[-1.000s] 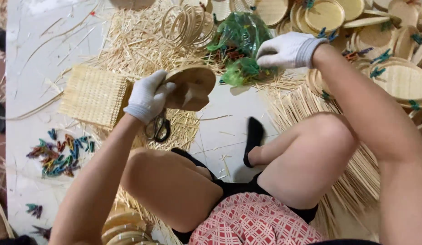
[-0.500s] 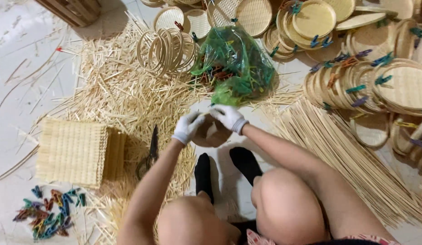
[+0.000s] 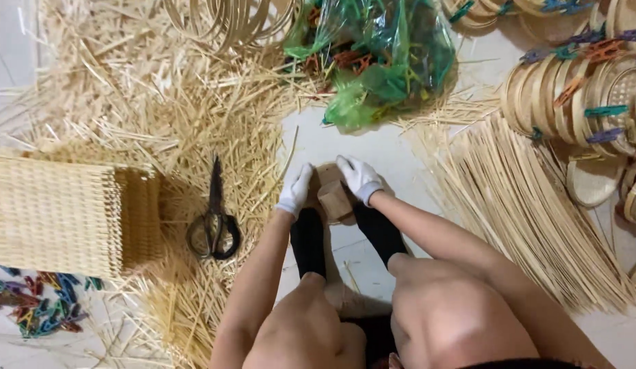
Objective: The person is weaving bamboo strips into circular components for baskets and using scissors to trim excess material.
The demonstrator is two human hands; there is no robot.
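Observation:
Both my hands wear white gloves and meet on a small round woven bamboo piece (image 3: 333, 198) held upright on the floor between my black-socked feet. My left hand (image 3: 295, 190) grips its left edge and my right hand (image 3: 359, 178) grips its top right edge. Black scissors (image 3: 214, 220) lie on the straw to the left of my left hand.
Loose bamboo strips (image 3: 160, 109) cover the floor at left. A stack of square woven mats (image 3: 58, 215) and coloured clips (image 3: 37, 304) lie far left. A green plastic bag of clips (image 3: 372, 55) sits ahead. Long bamboo sticks (image 3: 530, 212) and clipped round trays (image 3: 577, 96) lie right.
My hands have come together low on the woven piece between my feet. One second ago my right hand reached out to the green bag while my left held the piece.

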